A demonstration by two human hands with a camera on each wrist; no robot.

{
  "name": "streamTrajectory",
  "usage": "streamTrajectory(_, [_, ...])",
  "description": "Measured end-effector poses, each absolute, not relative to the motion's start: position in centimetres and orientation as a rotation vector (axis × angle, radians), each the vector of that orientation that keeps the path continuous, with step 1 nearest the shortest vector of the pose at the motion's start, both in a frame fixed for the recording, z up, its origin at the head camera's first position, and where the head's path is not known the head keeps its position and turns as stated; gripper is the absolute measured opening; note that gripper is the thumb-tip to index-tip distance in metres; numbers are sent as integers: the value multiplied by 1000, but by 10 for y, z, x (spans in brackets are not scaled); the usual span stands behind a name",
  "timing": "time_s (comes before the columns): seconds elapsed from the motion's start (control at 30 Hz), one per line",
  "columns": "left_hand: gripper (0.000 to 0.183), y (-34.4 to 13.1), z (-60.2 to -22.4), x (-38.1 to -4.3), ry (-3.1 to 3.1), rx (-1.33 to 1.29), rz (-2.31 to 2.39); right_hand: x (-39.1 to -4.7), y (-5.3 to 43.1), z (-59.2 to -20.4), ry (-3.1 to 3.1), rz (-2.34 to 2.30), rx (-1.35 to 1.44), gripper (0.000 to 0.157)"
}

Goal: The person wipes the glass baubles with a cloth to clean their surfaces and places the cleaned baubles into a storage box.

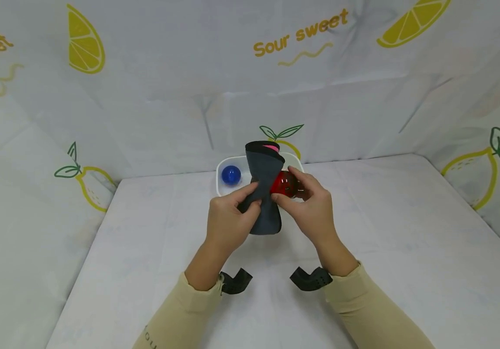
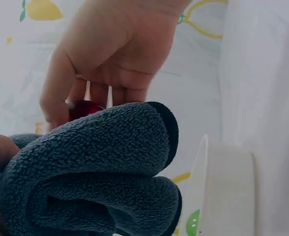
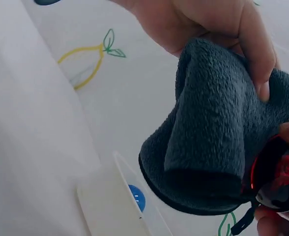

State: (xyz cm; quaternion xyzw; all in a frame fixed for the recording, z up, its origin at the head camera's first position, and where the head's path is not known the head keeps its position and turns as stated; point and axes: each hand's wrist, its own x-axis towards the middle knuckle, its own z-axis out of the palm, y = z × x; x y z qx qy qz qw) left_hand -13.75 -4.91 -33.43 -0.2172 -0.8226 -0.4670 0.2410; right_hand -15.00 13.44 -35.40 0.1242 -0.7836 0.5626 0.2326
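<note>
My left hand [image 1: 230, 215] pinches a dark grey-blue folded cloth [image 1: 265, 169], bunched at its middle and flaring above and below. My right hand [image 1: 311, 201] grips a shiny red ball [image 1: 287, 184] between thumb and fingers, held against the cloth's right side. In the left wrist view the fluffy cloth [image 2: 95, 147] hides most of the red ball [image 2: 85, 109]. Seen from the right wrist, the ball [image 3: 282, 177] looks glossy with dark patches. A short black strip [image 3: 243, 221] hangs beside it; what it belongs to is unclear.
Behind the hands, a white tray [image 1: 220, 182] stands near the table's back edge, partly hidden by the cloth. A blue ball [image 1: 231, 175] lies in its left part. White lemon-print sheeting [image 1: 180, 121] rises behind the table. Black wrist mounts [image 1: 311, 279] sit at both cuffs.
</note>
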Motion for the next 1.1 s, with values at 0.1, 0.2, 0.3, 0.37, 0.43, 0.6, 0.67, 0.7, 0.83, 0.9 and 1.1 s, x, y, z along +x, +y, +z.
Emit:
streamTrajectory(0.1, [29, -48, -333, -136, -2199, -633, -1269, -150, 137, -353, -2170, 1742, 264, 50])
streamTrajectory(0.2, [30, -49, -334, -137, -2160, -657, -1226, -149, 138, -349, -2230, 1867, 220, 47])
streamTrajectory(0.3, [30, -50, -335, -139, -2154, -660, -1147, -148, 138, -347, -2345, 1848, 230, 49])
streamTrajectory(0.37, [30, -51, -336, -141, -2166, -646, -1099, -147, 138, -346, -2411, 1810, 265, 50])
streamTrajectory(0.43, [30, -53, -336, -142, -2177, -630, -1070, -145, 137, -344, -2456, 1763, 307, 51])
streamTrajectory(0.6, [30, -57, -335, -146, -2200, -602, -1059, -143, 136, -338, -2375, 1900, 326, 53])
streamTrajectory(0.67, [30, -57, -335, -146, -2219, -602, -1065, -142, 135, -336, -2292, 2000, 283, 54])
streamTrajectory(0.7, [30, -57, -335, -146, -2229, -603, -1069, -141, 135, -335, -2247, 2040, 262, 54])
streamTrajectory(0.83, [29, -56, -335, -145, -2267, -607, -1104, -141, 133, -334, -2046, 2165, 205, 49])
streamTrajectory(0.9, [29, -55, -335, -144, -2274, -604, -1151, -142, 132, -335, -1904, 2246, 196, 46])
streamTrajectory(1.1, [28, -51, -336, -140, -2221, -580, -1414, -143, 127, -339, -1481, 2463, 204, 36])
